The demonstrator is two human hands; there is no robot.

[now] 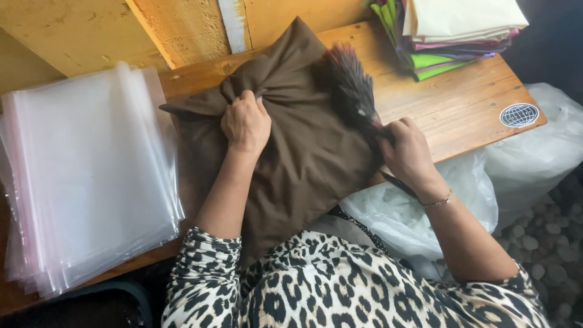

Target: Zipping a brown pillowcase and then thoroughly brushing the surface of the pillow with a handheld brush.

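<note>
Head view: left hand [245,124] pinches brown folded cloth [291,152]; right hand [405,152] grips dark fringed tassel [352,91]. Keep folds taut.

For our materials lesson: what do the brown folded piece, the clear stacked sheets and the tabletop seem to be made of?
Brown folded piece: matte woven cloth, judging by its soft creases. Clear stacked bags: glossy thin plastic film, see-through with sheen. Tabletop: varnished wood, apparently, with visible grain and plank lines.
</note>
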